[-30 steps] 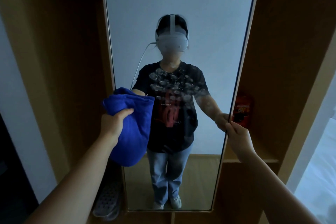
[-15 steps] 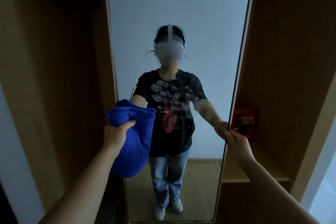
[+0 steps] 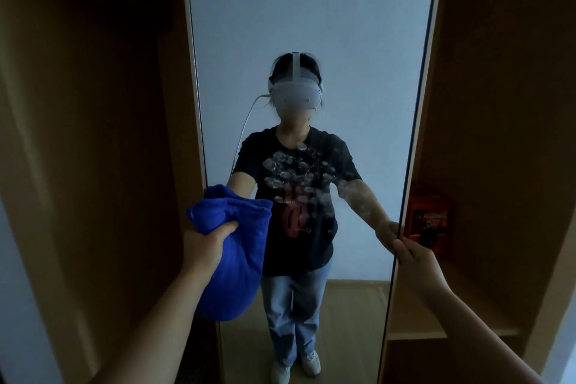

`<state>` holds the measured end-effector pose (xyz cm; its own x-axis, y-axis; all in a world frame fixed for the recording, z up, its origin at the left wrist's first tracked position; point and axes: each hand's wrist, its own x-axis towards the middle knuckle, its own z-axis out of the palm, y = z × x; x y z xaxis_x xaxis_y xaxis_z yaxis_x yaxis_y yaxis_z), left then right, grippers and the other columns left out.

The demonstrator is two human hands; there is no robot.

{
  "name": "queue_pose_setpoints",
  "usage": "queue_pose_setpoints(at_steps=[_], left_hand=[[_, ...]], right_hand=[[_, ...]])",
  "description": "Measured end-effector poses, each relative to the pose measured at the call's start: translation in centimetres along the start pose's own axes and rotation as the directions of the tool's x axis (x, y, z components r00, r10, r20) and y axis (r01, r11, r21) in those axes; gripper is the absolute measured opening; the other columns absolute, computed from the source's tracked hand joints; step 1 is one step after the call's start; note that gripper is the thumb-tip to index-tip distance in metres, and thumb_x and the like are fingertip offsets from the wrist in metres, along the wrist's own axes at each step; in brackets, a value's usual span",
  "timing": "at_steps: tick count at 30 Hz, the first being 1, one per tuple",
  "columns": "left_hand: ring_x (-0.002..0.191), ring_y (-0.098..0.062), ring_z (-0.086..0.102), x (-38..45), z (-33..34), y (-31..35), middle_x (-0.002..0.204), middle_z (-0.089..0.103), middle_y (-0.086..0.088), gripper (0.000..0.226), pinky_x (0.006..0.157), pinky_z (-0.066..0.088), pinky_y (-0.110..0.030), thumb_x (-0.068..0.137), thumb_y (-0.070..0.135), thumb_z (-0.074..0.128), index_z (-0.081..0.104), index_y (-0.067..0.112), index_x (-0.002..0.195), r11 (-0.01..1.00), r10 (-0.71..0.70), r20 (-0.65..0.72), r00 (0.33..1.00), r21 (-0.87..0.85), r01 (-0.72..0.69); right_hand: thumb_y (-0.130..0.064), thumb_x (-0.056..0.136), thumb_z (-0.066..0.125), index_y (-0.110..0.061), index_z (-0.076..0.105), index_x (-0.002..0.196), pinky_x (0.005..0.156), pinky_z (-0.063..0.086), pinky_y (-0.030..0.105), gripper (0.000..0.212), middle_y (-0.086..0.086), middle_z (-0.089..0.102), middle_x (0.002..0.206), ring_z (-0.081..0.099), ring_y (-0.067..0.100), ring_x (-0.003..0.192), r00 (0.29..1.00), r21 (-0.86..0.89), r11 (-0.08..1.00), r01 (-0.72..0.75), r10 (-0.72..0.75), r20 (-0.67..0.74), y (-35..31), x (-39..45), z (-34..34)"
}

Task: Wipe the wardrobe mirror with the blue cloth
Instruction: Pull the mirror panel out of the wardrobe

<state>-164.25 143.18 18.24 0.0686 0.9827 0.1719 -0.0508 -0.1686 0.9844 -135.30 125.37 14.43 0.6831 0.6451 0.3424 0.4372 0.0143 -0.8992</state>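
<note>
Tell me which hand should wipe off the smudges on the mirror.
Left. The left hand already grips the blue cloth beside the smudges; the right hand is holding the mirror edge.

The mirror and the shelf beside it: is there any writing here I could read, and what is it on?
None can be read.
T-shirt reflected in the mirror: a small pale line of letters, reversed and too blurred.
Orange box on the shelf: printed graphics, text too small and dark.
</note>
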Motion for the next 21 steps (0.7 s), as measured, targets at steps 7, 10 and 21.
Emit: queue_pose_setpoints(at_steps=[7,10,21], left_hand=[[0.098,-0.025,0.059,-2.4,-0.7,0.7,0.108,0.061,-0.005,0.060,0.090,0.048,-0.042,0.060,0.036,0.079,0.053,0.017,0.111,0.997,0.040,0.008,0.999,0.065,-0.041],[0.096,-0.021,0.059,-4.4,-1.4,1.3,0.100,0.061,0.001,0.047,0.083,0.045,-0.032,0.070,0.012,0.079,0.052,0.013,0.109,0.992,0.123,-0.064,0.990,0.008,-0.122],[0.098,-0.026,0.065,-12.2,-0.6,8.2,0.111,0.065,-0.014,0.058,0.084,0.049,-0.039,0.075,0.051,0.064,0.058,0.011,0.116,0.877,-0.097,0.226,0.969,-0.440,0.190]], right_hand=[[-0.017,0.097,0.045,-0.005,0.054,0.124,0.085,0.044,0.035,0.030,0.013,0.058,0.112,0.054,0.030,0.111,0.976,0.054,0.995,-0.087,0.096,-0.197,-1.9,-1.7,1.3],[-0.013,0.094,0.050,-0.011,0.043,0.132,0.095,0.040,0.037,0.039,0.006,0.043,0.127,0.044,0.021,0.116,0.919,0.118,0.992,0.041,0.009,-0.394,-6.0,-4.3,2.6],[-0.069,0.067,0.056,-0.030,0.024,0.144,0.112,0.028,0.034,0.092,-0.014,0.027,0.147,0.025,0.005,0.136,0.940,0.277,0.952,0.128,-0.205,0.274,-17.7,-13.7,12.5]])
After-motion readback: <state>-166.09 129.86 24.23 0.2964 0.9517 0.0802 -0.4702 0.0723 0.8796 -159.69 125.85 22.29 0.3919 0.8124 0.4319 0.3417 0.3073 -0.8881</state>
